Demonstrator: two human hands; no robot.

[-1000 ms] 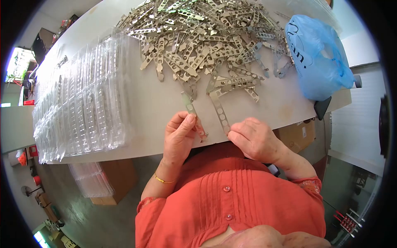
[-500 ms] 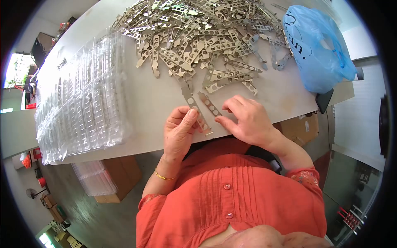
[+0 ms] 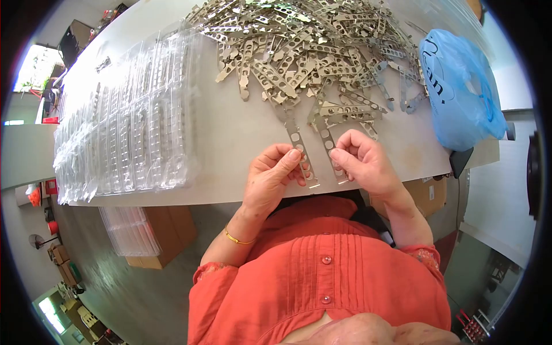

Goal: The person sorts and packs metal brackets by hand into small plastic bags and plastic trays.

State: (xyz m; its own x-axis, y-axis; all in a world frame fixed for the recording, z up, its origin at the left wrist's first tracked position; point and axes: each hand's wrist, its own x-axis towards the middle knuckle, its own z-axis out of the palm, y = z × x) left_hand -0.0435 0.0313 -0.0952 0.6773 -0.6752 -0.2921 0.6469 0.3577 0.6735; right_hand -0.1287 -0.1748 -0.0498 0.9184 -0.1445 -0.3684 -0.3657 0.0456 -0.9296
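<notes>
Left strip (image 3: pixel 296 142): holed metal, on the near side of the pile (image 3: pixel 310 52), pinched by the fingers of the left hand (image 3: pixel 272 175).
Right strip (image 3: pixel 327 138): also on the pile's near side, its edge pinched by the fingers of the right hand (image 3: pixel 370 165).
Trays (image 3: pixel 129 129): clear plastic, left of the pile.
Bag (image 3: pixel 457 95): blue, right of the pile.
Counter (image 3: pixel 224 138): beneath the pile.

head view | head-worn | looks forward and down | close above tabletop (image 3: pixel 227 129)
</notes>
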